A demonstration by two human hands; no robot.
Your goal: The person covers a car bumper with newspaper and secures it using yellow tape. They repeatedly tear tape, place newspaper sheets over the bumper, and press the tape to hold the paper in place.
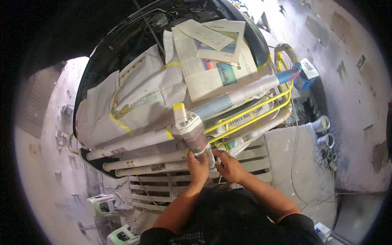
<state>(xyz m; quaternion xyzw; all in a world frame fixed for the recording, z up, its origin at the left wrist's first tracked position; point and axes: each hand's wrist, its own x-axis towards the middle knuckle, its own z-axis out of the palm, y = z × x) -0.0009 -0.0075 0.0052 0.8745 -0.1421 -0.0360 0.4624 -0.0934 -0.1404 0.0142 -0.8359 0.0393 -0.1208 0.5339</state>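
Observation:
A tube bar frame stands in front of me, and a newspaper-wrapped upright (192, 130) with yellow tape at its top rises in the middle of it. At the lower end of this upright, my left hand (198, 165) grips the newspaper, thumb and fingers pressed on either side. Just to the right, my right hand (229, 166) is closed at the paper's lower edge, its fingers curled; their tips are partly hidden. Newspaper covers the long tubes (134, 145) on the left, with bands of yellow tape. Bare yellow bars (249, 113) show to the right.
Newspaper sheets (220, 77) cover the vehicle front behind the frame. A blue bucket (303, 81) and several cans (325, 141) stand at the right. Below lies a slatted grate (151, 192). A hose (295, 171) crosses the floor, and green-white stools (103, 204) stand lower left.

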